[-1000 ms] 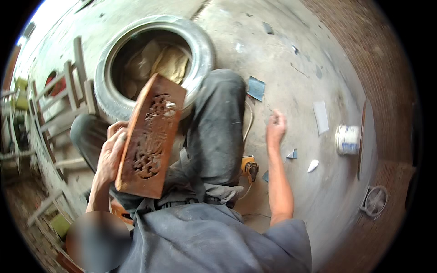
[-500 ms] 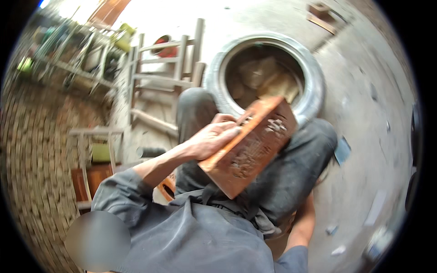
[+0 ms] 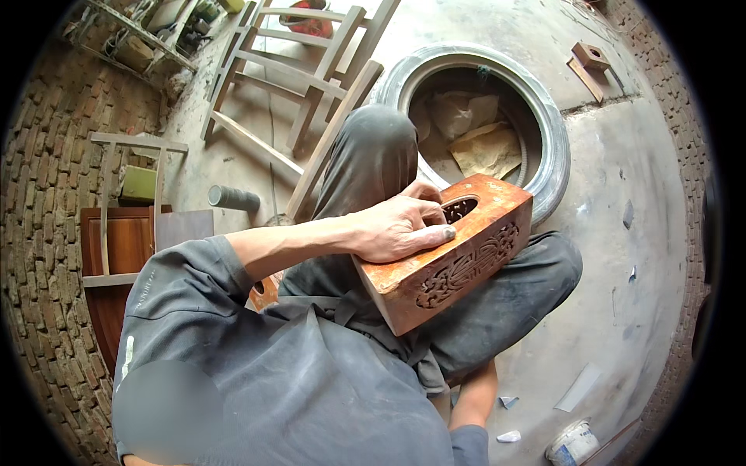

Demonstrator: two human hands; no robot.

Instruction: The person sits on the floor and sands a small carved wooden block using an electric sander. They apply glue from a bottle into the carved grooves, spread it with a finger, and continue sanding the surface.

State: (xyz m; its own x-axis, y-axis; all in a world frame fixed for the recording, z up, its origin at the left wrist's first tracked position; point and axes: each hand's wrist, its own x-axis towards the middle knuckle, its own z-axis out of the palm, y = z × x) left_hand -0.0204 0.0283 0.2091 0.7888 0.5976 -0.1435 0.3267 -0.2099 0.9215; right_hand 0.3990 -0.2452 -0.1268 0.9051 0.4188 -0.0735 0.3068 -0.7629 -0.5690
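Fingers point(image 3: 429, 211) of the left hand point(image 3: 388, 227) grip a carved, reddish-brown wooden box point(image 3: 466, 256) beside its oval opening point(image 3: 460, 208), holding it tilted over the seated person's lap and right thigh point(image 3: 497, 314). Whether any fingertips hook inside the opening cannot be told. The right hand is hidden behind that thigh, only its forearm point(image 3: 475, 391) showing, so its state is unknown. With one visible hand in control, the box could slip if the grip loosens or a knee shifts, striking the concrete floor point(image 3: 598, 318) or the nearby tire point(image 3: 556, 151). A knock or hard squeeze might also crack the pierced fretwork point(image 3: 470, 268) on its side.
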